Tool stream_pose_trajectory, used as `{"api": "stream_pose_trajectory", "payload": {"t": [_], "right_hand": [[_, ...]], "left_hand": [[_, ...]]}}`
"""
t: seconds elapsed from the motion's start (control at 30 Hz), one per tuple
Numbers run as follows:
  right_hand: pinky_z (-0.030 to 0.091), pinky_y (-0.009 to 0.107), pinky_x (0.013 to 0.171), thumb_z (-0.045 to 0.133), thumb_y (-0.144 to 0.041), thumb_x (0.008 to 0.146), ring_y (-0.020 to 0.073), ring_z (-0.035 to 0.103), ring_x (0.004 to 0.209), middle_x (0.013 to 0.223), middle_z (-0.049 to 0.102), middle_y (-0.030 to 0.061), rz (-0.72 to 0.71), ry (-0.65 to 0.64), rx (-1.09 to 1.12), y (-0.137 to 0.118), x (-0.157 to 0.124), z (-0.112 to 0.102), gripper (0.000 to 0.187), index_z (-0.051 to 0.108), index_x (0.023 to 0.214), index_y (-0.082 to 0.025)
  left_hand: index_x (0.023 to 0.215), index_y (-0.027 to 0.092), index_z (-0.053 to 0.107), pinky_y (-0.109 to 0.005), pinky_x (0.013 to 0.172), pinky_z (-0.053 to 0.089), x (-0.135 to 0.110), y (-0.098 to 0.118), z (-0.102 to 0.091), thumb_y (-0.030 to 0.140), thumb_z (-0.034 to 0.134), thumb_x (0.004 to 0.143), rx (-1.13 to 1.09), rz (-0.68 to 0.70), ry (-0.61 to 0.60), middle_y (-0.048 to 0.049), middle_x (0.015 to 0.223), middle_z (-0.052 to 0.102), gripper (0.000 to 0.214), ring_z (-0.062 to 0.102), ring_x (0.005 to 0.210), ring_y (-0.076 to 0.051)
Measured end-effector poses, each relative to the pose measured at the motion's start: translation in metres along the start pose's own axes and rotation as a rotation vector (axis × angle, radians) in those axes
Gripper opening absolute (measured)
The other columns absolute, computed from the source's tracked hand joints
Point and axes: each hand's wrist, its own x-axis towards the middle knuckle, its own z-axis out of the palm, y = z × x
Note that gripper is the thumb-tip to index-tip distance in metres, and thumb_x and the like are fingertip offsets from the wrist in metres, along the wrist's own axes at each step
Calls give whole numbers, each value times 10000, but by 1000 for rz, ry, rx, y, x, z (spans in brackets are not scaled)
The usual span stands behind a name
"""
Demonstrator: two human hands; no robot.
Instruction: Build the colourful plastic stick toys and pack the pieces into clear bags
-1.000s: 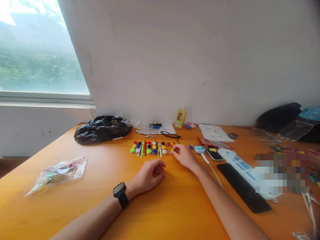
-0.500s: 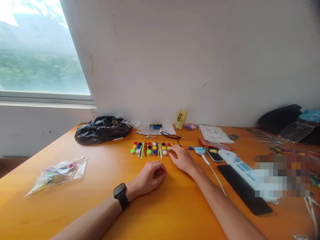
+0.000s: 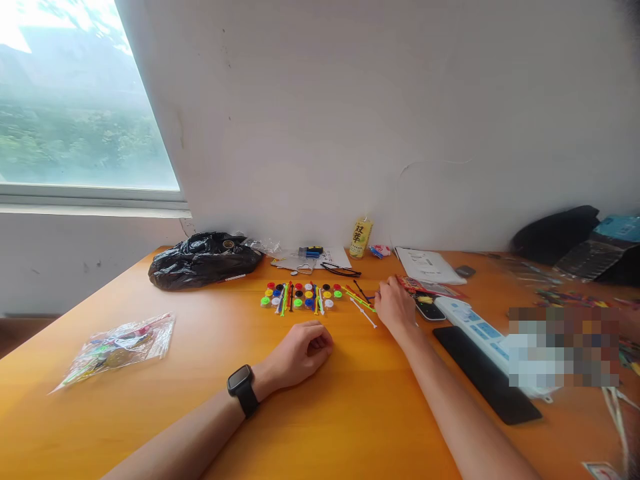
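Note:
My left hand [image 3: 301,351] rests on the table, its fingers loosely curled with nothing visible in them. A black watch [image 3: 241,389] is on that wrist. My right hand [image 3: 397,308] reaches forward, fingers bunched downward around the right end of a blue plastic stick [image 3: 371,298]; the fingertips are partly hidden. Left of it lie a black stick [image 3: 359,289], a yellow-green stick [image 3: 363,304] and a white stick [image 3: 365,315]. Round coloured counters [image 3: 299,302] stand in rows beyond my left hand, with bundles of coloured sticks [image 3: 287,299] between them.
A clear bag of small parts [image 3: 123,347] lies at left, a black plastic bag [image 3: 203,261] behind it. Glasses [image 3: 341,269] and a yellow drink can [image 3: 361,238] are near the wall. A phone [image 3: 431,308], power strip [image 3: 481,330] and black slab [image 3: 487,375] lie at right.
My right hand has moved right, from the counters to the blue stick, uncovering the yellow-green and white sticks and covering the round white disc. My left hand has stayed put.

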Motion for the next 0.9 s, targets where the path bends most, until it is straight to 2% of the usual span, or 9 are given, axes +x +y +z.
{"api": "stream_pose_trajectory", "payload": {"t": [0.1, 0.2, 0.3, 0.37, 0.53, 0.63, 0.7, 0.8, 0.9], "right_hand": [[440, 368, 726, 507, -175, 990, 290, 648, 975, 1130, 621, 180, -9, -5, 20, 6, 2, 4, 213, 717, 966, -144], [428, 351, 708, 484, -201, 999, 276, 627, 974, 1109, 631, 158, -6, 78, 125, 7, 4, 4, 215, 696, 989, -167], [442, 337, 735, 473, -275, 1007, 244, 618, 912, 1093, 647, 131, -36, 194, 449, -1, 6, 2, 211, 664, 1009, -187], [456, 328, 715, 504, -355, 998, 211, 604, 788, 1026, 665, 106, -77, 164, 754, -11, 6, -2, 213, 642, 987, -194], [437, 285, 632, 686, -510, 893, 161, 557, 674, 852, 659, 26, -66, -223, 1366, -45, -6, -16, 307, 625, 934, -211], [427, 272, 617, 741, -508, 865, 131, 543, 633, 807, 655, 10, -138, -562, 1546, -62, -20, -26, 329, 641, 896, -196], [435, 269, 617, 732, -518, 882, 123, 547, 617, 769, 648, 7, -193, -726, 1594, -70, -29, -30, 340, 656, 881, -187], [453, 269, 630, 712, -551, 901, 128, 587, 628, 763, 668, 18, -161, -840, 1644, -78, -36, -29, 379, 651, 865, -178], [471, 277, 645, 735, -590, 869, 141, 618, 655, 783, 683, 22, -45, -843, 1693, -84, -40, -23, 419, 630, 881, -184]], "left_hand": [[884, 184, 677, -247, 694, 498, 0, 1, 0, 142, 613, 890, 3, 6, -7, -49, 883, 683, 77, 614, 767, -157], [885, 184, 668, -250, 702, 497, -1, 2, -1, 135, 602, 899, 11, 0, -20, -46, 883, 683, 83, 615, 772, -157], [959, 189, 664, -257, 716, 504, -1, 1, 0, 139, 605, 907, 16, -8, 5, -47, 908, 688, 93, 622, 792, -162], [1047, 200, 652, -267, 739, 511, -2, 0, 0, 150, 605, 920, 18, 0, 70, -48, 955, 686, 144, 621, 816, -164], [1197, 232, 596, -303, 822, 525, 1, -8, 2, 216, 587, 980, 35, 19, 301, -59, 1110, 668, 218, 614, 903, -170], [1235, 244, 586, -310, 813, 522, 3, -14, 2, 257, 593, 999, 36, 10, 367, -56, 1138, 673, 236, 617, 922, -173], [1179, 240, 613, -304, 789, 517, 4, -16, 3, 286, 616, 997, 29, 5, 363, -42, 1080, 690, 188, 620, 887, -166], [1051, 221, 636, -291, 747, 509, 5, -18, 3, 289, 632, 989, 18, 0, 352, -25, 963, 696, 92, 619, 834, -157], [1071, 217, 637, -289, 746, 511, 5, -17, 2, 270, 619, 992, 17, 2, 364, -34, 986, 698, 97, 625, 854, -161]]}}
